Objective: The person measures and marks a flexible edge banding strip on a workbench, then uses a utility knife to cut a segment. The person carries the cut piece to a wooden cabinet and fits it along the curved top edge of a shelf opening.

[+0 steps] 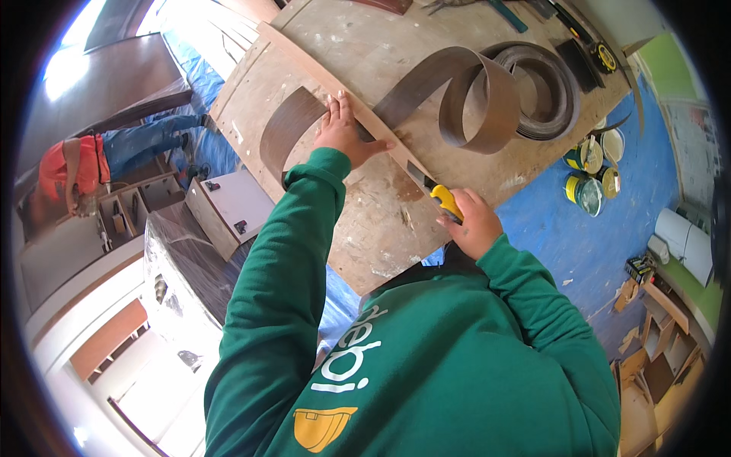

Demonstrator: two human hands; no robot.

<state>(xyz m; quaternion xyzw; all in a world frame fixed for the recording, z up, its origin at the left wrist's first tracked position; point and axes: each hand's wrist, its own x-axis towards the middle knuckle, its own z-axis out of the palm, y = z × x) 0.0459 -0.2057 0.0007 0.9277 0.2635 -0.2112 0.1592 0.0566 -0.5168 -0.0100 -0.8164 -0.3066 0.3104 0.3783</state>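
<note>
Pressing a batten [306, 67] across the left-to-right brown strip [419, 87] on the tabletop [358, 228], the nearer left hand [343, 137] splays thumb from fingers; near-right, the right hand [477, 225] clamps a yellow-handled tool [445, 199].

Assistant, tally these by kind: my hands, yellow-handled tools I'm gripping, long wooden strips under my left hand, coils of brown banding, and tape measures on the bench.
Hands: 2, left hand and right hand
Yellow-handled tool gripped: 1
Wooden strip: 1
Brown banding coil: 1
Tape measure: 1
Total: 6
</note>
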